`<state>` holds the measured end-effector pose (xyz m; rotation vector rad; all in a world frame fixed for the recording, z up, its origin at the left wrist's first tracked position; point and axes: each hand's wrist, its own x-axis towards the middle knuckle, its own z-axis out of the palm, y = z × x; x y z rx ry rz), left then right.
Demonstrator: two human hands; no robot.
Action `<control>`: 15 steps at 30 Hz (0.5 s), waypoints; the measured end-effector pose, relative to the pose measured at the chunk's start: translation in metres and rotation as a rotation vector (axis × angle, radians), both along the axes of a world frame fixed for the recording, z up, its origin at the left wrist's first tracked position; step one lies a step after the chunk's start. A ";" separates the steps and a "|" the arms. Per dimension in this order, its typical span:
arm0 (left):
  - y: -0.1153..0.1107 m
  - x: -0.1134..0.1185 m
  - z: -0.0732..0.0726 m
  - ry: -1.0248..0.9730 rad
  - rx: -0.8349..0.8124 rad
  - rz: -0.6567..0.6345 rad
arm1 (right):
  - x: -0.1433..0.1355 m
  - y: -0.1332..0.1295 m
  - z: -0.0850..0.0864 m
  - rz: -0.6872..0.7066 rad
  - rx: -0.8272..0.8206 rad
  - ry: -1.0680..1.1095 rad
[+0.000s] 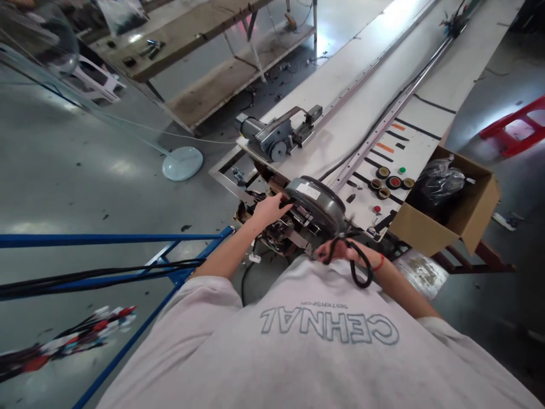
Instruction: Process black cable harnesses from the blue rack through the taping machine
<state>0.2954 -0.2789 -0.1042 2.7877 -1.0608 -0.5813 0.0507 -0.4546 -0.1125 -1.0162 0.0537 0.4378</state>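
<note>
My left hand (269, 210) rests at the near end of the long white table, its fingers apart, beside a dark round drum (330, 200) with a white label. Metal parts (302, 215) and a jumble of brown and dark pieces lie under and around its fingertips. Close to my shirt, my right hand (334, 249) is closed around a black cable (367, 267), which hangs in a loop over the wrist. Some of the right fingers are hidden by the cable.
The white table (340, 128) carries a motor unit (272, 136), a rail, tape rolls (383, 193) and push buttons. An open cardboard box (472, 207) stands at right, a blue frame (170, 250) at left. A red stool (513, 128) and a fan base (182, 163) stand on the floor.
</note>
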 end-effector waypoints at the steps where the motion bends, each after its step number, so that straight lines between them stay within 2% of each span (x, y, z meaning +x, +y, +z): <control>1: 0.001 -0.003 -0.001 -0.006 -0.009 0.006 | 0.015 0.017 0.003 0.136 0.136 0.021; 2: 0.001 -0.005 0.000 -0.016 -0.013 0.009 | 0.033 0.033 0.003 0.248 0.231 0.062; 4: 0.002 -0.008 0.002 -0.042 -0.015 0.008 | 0.071 0.055 -0.006 0.343 0.286 0.167; 6: 0.002 -0.008 0.004 -0.056 -0.010 0.006 | 0.096 0.065 -0.020 0.316 0.190 0.276; 7: 0.003 -0.008 0.005 -0.053 -0.009 0.003 | 0.099 0.065 -0.025 0.286 0.121 0.320; 9: 0.003 -0.006 0.003 -0.026 -0.014 -0.001 | 0.082 0.059 -0.029 0.250 0.001 0.342; 11: 0.004 -0.003 -0.001 0.017 -0.011 -0.004 | 0.044 0.045 -0.025 0.174 -0.106 0.245; 13: 0.004 0.001 -0.006 0.082 0.011 -0.016 | 0.003 0.024 -0.019 -0.032 -0.275 0.123; 15: 0.005 0.004 -0.011 0.169 0.031 -0.036 | -0.021 -0.002 -0.017 -0.306 -0.533 0.165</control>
